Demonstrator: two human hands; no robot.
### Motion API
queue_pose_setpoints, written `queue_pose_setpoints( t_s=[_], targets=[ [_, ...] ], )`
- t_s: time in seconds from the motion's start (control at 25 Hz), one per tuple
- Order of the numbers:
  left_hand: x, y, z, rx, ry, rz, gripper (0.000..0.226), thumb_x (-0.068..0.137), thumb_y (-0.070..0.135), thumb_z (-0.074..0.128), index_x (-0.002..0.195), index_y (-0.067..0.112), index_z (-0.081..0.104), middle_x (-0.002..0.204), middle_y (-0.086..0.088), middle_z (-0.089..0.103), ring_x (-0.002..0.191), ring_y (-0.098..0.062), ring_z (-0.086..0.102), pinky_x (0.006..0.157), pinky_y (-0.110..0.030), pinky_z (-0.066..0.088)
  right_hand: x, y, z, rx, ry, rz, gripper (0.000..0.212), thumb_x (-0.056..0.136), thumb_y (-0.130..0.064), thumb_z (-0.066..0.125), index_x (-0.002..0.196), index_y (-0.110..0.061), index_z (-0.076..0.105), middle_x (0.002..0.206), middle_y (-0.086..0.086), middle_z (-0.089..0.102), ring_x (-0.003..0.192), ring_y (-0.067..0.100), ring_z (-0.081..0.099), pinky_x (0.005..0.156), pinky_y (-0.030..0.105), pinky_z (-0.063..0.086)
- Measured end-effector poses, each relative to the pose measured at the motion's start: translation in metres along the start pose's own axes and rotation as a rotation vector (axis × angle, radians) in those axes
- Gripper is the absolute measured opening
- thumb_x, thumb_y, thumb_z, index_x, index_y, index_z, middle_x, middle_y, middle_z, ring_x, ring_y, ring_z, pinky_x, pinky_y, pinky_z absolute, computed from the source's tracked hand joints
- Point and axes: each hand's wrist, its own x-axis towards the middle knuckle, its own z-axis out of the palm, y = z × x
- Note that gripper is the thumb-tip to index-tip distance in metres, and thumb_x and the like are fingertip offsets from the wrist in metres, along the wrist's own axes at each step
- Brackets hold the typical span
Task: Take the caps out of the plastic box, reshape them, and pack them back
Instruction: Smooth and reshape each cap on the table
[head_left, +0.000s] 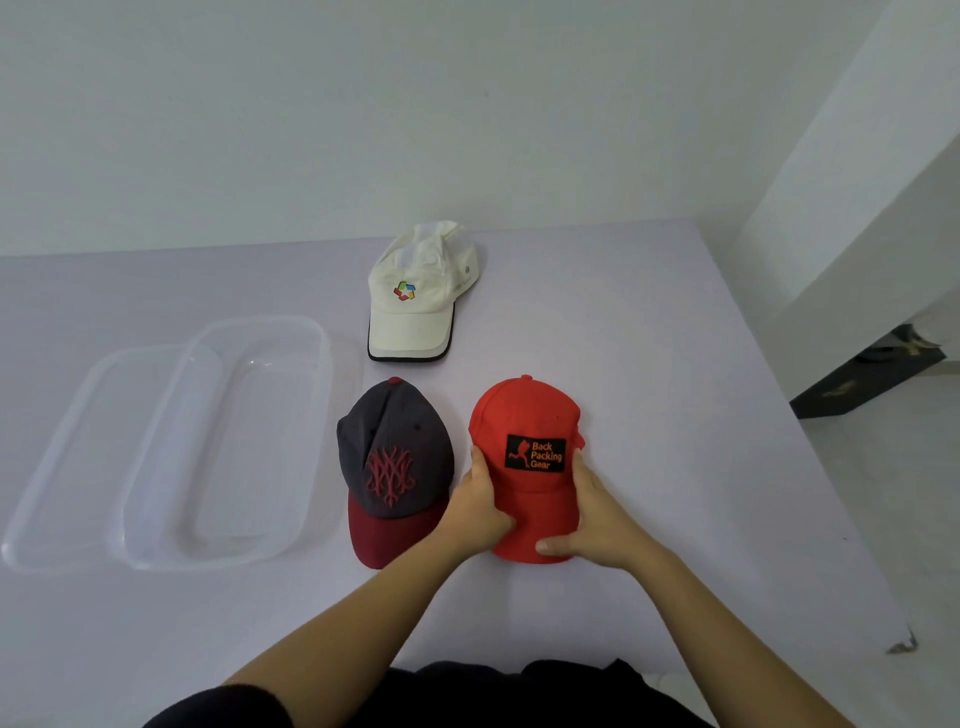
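Observation:
A red cap with a black "Back Packing Gear" patch lies on the table, brim toward me. My left hand grips its left side and my right hand grips its right side, thumb curled over the brim. To its left lies a dark grey cap with a maroon brim. A white cap with a coloured logo sits farther back. The clear plastic box stands empty at the left.
The clear lid lies partly under the box at the far left. The white table ends at the right, with floor and a dark object beyond. A wall rises behind the table.

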Motion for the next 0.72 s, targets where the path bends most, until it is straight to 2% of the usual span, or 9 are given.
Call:
queue_pose_setpoints(
  t_s=[0.12,0.28,0.4,0.52,0.6,0.72],
  targets=[
    [0.006,0.008,-0.008,0.018,-0.013,-0.022,0.105,0.077,0.008,0.064,0.149,0.012,-0.012,0.134,-0.017,0.047,0.108,-0.029,0.056,0.083,-0.032,0.049,0.012,-0.002,-0.006,-0.024,-0.007,0.028,0.139,0.057,-0.033,0.086,0.147,-0.019,-0.019,0.159,-0.002,-0.005,0.145,0.014,0.007,0.115,0.028,0.018],
    [0.006,0.017,-0.026,0.044,-0.005,0.007,0.101,0.079,0.015,0.066,0.15,0.012,-0.006,0.132,-0.016,0.051,0.109,-0.029,0.057,0.088,-0.034,0.049,0.008,-0.012,-0.023,-0.014,-0.039,0.082,0.135,0.062,-0.038,0.083,0.146,-0.023,-0.023,0.156,-0.002,-0.024,0.144,0.012,-0.015,0.117,0.034,0.007],
    [0.008,0.035,-0.056,0.034,0.062,0.075,0.092,0.085,0.016,0.062,0.151,0.011,-0.001,0.141,-0.016,0.045,0.122,-0.03,0.05,0.095,-0.027,0.042,0.007,-0.039,-0.045,0.049,0.062,0.034,0.118,0.075,-0.028,0.076,0.147,-0.022,-0.018,0.155,-0.002,-0.026,0.141,0.006,-0.016,0.11,0.025,0.005],
    [0.017,0.054,-0.095,-0.008,0.139,0.144,0.083,0.089,0.018,0.056,0.151,0.011,0.002,0.155,-0.011,0.028,0.136,-0.024,0.038,0.105,-0.03,0.035,0.028,-0.072,-0.06,-0.025,0.254,-0.102,0.099,0.082,-0.021,0.066,0.15,-0.02,-0.006,0.159,0.0,-0.014,0.145,0.012,-0.01,0.111,0.028,0.006],
    [0.027,0.06,-0.124,-0.006,0.229,0.173,0.075,0.091,0.017,0.053,0.151,0.011,0.008,0.153,-0.012,0.03,0.137,-0.026,0.036,0.109,-0.034,0.033,0.054,-0.096,-0.063,-0.095,0.333,-0.18,0.084,0.086,-0.02,0.061,0.15,-0.017,0.007,0.159,0.003,-0.001,0.146,0.016,0.0,0.114,0.03,0.008],
    [0.041,0.062,-0.165,0.03,0.313,0.154,0.066,0.093,0.013,0.047,0.151,0.013,0.015,0.138,-0.011,0.047,0.118,-0.027,0.049,0.091,-0.025,0.039,0.098,-0.126,-0.056,-0.216,0.317,-0.251,0.071,0.089,-0.016,0.055,0.149,-0.011,0.018,0.158,0.009,0.013,0.146,0.02,0.01,0.118,0.034,0.013]
  ],
)
